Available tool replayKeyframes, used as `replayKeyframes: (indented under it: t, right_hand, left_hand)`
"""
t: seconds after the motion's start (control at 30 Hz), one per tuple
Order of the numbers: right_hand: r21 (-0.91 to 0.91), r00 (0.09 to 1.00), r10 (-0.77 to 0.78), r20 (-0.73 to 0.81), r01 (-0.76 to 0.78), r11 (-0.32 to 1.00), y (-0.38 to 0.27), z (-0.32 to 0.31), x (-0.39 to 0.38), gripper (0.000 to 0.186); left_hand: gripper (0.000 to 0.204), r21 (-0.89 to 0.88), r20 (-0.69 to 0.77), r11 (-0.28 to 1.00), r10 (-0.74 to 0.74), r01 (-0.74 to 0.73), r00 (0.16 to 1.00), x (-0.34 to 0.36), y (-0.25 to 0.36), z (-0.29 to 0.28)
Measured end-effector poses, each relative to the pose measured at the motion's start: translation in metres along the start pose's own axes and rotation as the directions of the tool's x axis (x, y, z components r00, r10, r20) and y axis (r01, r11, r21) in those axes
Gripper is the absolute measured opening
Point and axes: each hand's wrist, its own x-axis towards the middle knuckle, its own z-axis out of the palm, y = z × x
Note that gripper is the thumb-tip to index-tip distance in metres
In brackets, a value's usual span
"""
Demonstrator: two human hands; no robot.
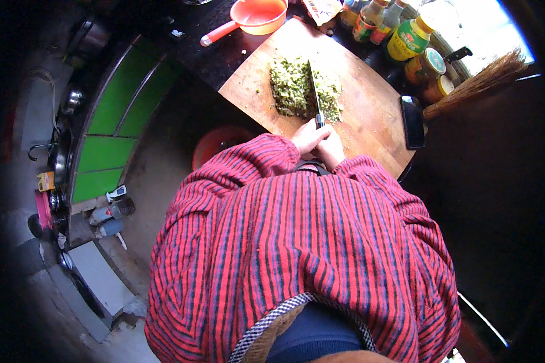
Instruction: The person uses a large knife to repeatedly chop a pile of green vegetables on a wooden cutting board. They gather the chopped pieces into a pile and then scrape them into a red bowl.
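Note:
A pile of finely chopped green vegetable (290, 88) lies on the wooden cutting board (363, 78). The kitchen knife (313, 88) stands with its blade in the pile, pointing away from me, and its dark handle comes toward my body. Both hands meet at that handle. My right hand (331, 149) is closed round it. My left hand (307, 137) is closed too, pressed against the handle and the right hand; some of its fingers are hidden. Small green bits are scattered on the board around the pile.
Beyond the board sits a red-orange dipper (257, 15). Bottles and jars (410, 39) line the right back, near a straw brush (478, 81). A black phone (413, 123) lies at the board's right edge. A red basin (221, 144) is below, left; green cabinet doors (112, 121) stand farther left.

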Motion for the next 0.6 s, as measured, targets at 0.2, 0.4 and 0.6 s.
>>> replayKeyframes:
  t: [0.2,0.4,0.6]
  right_hand:
    - [-0.007,0.966,-0.259,0.012,0.259,0.966,-0.014,0.006,0.004,0.022]
    - [0.073,0.963,-0.26,0.066,0.255,0.964,-0.005,0.006,0.005,0.027]
    - [0.028,0.994,-0.057,0.09,0.055,0.998,-0.01,0.013,0.004,0.022]
  left_hand:
    - [0.028,0.028,-0.103,0.975,0.222,-0.221,0.97,-0.006,0.007,-0.006]
    - [0.027,-0.015,-0.056,0.98,0.197,-0.198,0.979,-0.01,0.01,-0.011]
    - [0.032,-0.065,-0.09,0.997,-0.042,0.036,0.995,0.021,-0.052,-0.008]
